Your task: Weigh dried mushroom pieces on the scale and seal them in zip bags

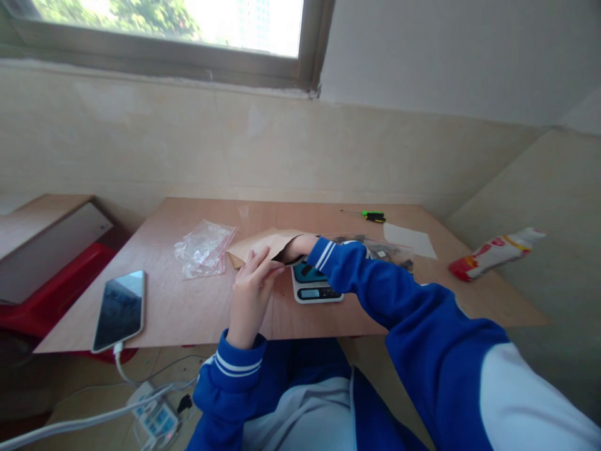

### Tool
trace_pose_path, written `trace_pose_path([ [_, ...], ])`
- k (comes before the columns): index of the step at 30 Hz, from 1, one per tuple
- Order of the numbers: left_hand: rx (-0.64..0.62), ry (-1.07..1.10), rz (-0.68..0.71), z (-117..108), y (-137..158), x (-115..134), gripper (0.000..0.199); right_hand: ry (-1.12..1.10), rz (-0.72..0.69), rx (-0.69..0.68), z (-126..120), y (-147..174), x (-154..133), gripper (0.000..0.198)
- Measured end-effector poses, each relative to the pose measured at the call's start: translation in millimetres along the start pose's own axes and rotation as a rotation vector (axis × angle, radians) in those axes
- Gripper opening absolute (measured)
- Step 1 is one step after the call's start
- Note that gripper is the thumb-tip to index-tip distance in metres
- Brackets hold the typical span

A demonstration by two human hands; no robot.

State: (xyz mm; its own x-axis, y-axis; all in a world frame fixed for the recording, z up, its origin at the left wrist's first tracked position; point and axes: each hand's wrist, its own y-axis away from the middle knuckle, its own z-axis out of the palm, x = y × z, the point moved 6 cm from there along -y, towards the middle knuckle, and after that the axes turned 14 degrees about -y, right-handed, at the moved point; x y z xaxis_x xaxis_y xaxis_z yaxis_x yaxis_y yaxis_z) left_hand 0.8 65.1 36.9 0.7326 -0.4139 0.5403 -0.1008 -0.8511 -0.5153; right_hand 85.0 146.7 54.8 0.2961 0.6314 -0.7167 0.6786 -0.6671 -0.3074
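Observation:
A brown paper envelope lies open-mouthed over the middle of the wooden board. My left hand holds its near edge with the fingers pinching the paper. My right hand is pushed inside the envelope's mouth, so its fingers are hidden; only the wrist and blue sleeve show. Right below the right wrist stands a small digital scale with a lit display.
A clear zip bag lies left of the envelope; another bag with dark parts lies right. A charging phone sits at the near left edge. White paper, a green screwdriver, a red-white packet, a floor power strip.

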Motion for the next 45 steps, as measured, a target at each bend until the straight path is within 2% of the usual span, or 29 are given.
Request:
trace_pose_path([
  [2, 0.010, 0.001, -0.005, -1.7, 0.0, -1.6, 0.016, -0.004, 0.010, -0.088, -1.9, -6.3, -0.9, 0.032],
  [6, 0.043, 0.015, 0.028, -7.9, -1.8, -1.0, 0.014, 0.004, -0.061, -0.403, -3.2, -2.7, -16.2, 0.032],
  [8, 0.067, 0.030, 0.052, -11.6, -3.2, 0.1, 0.013, 0.049, -0.061, -0.418, -9.9, 5.2, -25.5, 0.031],
  [11, 0.087, 0.050, 0.063, -15.6, -5.2, 0.0, 0.012, 0.089, 0.008, -0.273, -25.9, 20.0, -40.0, 0.023],
  [13, 0.100, 0.060, 0.056, -18.0, -6.6, -1.2, 0.013, 0.034, 0.015, -0.178, -37.7, 33.2, -52.3, 0.021],
  [17, 0.139, 0.078, 0.028, -23.6, -10.1, -5.0, 0.013, -0.273, 0.069, 0.128, -73.7, 69.0, -58.9, 0.012],
  [20, 0.150, 0.072, 0.001, -26.0, -12.7, -7.6, 0.013, -0.516, 0.170, 0.324, -88.7, 102.2, -36.9, 0.015],
  [25, 0.165, 0.079, 0.006, -26.5, -14.2, -6.8, 0.012, -0.516, 0.411, 0.289, -65.8, 135.9, 29.0, 0.024],
  [27, 0.169, 0.075, 0.023, -25.9, -14.1, -5.2, 0.011, -0.488, 0.447, 0.354, -63.2, 140.8, 56.2, 0.027],
  [30, 0.169, 0.070, 0.034, -24.7, -13.9, -4.4, 0.011, -0.423, 0.452, 0.531, -74.5, 142.1, 90.7, 0.026],
  [33, 0.157, 0.071, 0.014, -23.4, -14.0, -6.1, 0.012, -0.363, 0.465, 0.590, -84.6, 134.8, 115.1, 0.022],
  [40, 0.134, 0.048, -0.016, -23.4, -12.6, -7.6, 0.011, -0.357, 0.466, 0.464, -80.5, 110.5, 134.6, 0.023],
  [43, 0.140, 0.046, -0.015, -25.2, -12.1, -7.7, 0.011, -0.332, 0.459, 0.498, -88.9, 113.1, 130.4, 0.026],
  [45, 0.141, 0.041, -0.014, -25.4, -12.4, -7.6, 0.011, -0.304, 0.434, 0.584, -101.5, 118.3, 117.4, 0.027],
])
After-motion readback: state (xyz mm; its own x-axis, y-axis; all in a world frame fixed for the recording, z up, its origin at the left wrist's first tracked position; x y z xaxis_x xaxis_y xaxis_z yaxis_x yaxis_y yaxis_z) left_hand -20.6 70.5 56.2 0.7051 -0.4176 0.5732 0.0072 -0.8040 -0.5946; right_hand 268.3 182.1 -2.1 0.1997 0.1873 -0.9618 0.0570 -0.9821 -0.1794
